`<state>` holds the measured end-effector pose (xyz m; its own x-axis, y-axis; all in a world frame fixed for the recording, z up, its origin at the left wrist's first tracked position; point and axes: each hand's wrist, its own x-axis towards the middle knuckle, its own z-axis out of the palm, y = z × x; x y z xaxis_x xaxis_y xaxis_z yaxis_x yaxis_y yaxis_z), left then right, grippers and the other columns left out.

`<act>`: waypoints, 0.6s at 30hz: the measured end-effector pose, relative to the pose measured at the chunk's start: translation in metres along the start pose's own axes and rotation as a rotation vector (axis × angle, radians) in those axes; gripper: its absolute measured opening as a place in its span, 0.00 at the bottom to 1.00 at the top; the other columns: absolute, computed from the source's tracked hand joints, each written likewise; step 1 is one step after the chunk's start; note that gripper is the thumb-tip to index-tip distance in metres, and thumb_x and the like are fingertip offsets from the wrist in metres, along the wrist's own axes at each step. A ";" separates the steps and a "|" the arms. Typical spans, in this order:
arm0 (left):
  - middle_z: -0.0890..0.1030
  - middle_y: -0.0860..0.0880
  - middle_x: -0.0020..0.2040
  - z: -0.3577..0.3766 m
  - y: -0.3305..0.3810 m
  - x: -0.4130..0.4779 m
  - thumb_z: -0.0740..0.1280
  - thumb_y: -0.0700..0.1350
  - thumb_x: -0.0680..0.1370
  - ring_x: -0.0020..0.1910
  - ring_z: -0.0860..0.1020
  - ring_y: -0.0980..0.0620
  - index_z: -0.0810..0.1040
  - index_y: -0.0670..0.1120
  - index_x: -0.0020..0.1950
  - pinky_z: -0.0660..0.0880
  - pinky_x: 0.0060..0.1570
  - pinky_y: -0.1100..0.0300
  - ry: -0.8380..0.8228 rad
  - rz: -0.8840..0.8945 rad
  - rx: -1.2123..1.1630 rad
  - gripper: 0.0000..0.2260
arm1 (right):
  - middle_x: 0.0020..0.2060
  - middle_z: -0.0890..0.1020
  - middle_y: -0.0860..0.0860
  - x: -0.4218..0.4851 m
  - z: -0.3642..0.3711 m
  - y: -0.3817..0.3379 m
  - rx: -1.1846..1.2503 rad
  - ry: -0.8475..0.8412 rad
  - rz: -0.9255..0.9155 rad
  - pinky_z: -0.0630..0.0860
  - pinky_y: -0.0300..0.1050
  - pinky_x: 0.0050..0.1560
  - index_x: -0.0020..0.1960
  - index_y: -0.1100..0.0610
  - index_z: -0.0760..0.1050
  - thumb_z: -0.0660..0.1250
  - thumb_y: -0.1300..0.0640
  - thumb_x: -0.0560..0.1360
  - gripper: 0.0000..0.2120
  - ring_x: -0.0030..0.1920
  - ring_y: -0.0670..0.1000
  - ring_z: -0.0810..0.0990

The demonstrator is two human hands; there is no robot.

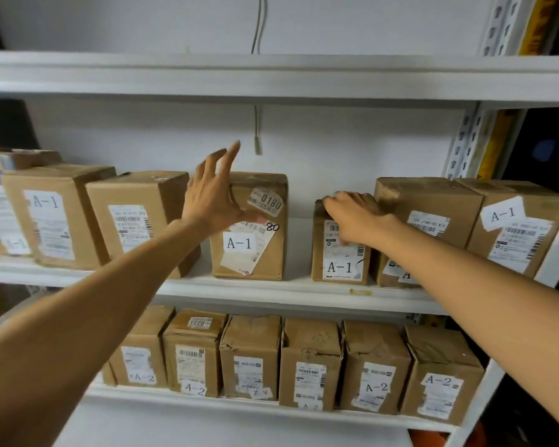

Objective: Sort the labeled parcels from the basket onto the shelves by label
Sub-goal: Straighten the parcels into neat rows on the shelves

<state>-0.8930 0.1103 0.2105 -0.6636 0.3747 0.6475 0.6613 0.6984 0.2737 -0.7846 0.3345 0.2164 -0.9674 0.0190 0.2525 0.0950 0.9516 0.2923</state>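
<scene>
Head view: a small parcel point(340, 269) marked A-1 is gripped on the middle shelf point(271, 290) by the right hand point(355, 214) — fingers over its top — seemingly to seat it among matching labels. The box point(255, 256) to its left is touched, perhaps steadied, by the left hand point(211, 201), spread wide.

Brown cardboard parcels point(249, 227) with white labels point(239, 242) (black lettering) sit on white shelves point(271, 290)
</scene>
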 end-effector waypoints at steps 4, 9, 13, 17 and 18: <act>0.58 0.43 0.73 0.018 -0.002 -0.031 0.82 0.54 0.57 0.71 0.62 0.44 0.43 0.48 0.78 0.62 0.70 0.49 0.037 -0.388 -0.503 0.62 | 0.63 0.68 0.56 0.008 0.000 -0.026 0.278 0.205 -0.051 0.70 0.44 0.52 0.70 0.59 0.62 0.73 0.57 0.71 0.33 0.62 0.57 0.71; 0.79 0.46 0.61 0.033 -0.025 -0.052 0.78 0.49 0.67 0.53 0.80 0.45 0.68 0.44 0.66 0.80 0.52 0.50 -0.087 -0.535 -0.565 0.32 | 0.77 0.57 0.55 0.020 -0.024 -0.055 0.510 0.235 -0.138 0.58 0.47 0.72 0.79 0.55 0.52 0.74 0.55 0.72 0.43 0.76 0.54 0.57; 0.79 0.48 0.59 0.034 -0.025 -0.054 0.75 0.45 0.72 0.53 0.80 0.45 0.70 0.44 0.68 0.80 0.51 0.46 -0.084 -0.480 -0.607 0.27 | 0.69 0.71 0.55 0.030 -0.031 -0.055 0.488 0.150 -0.156 0.68 0.46 0.65 0.75 0.56 0.63 0.72 0.59 0.73 0.33 0.69 0.55 0.69; 0.78 0.49 0.59 0.044 -0.007 -0.054 0.73 0.41 0.74 0.55 0.80 0.45 0.69 0.45 0.69 0.80 0.53 0.46 -0.092 -0.445 -0.674 0.25 | 0.65 0.75 0.54 0.029 -0.030 -0.034 0.509 0.228 -0.075 0.71 0.44 0.59 0.69 0.54 0.73 0.72 0.62 0.72 0.26 0.64 0.54 0.73; 0.78 0.48 0.59 0.047 -0.001 -0.054 0.72 0.41 0.74 0.55 0.80 0.45 0.69 0.46 0.69 0.79 0.53 0.45 -0.096 -0.439 -0.686 0.25 | 0.65 0.75 0.54 0.028 -0.029 -0.027 0.501 0.225 -0.067 0.70 0.44 0.59 0.68 0.53 0.73 0.73 0.62 0.72 0.26 0.65 0.54 0.73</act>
<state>-0.8746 0.1178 0.1417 -0.9184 0.2259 0.3247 0.3802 0.2772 0.8824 -0.8069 0.3000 0.2423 -0.8883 -0.0602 0.4553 -0.1413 0.9791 -0.1464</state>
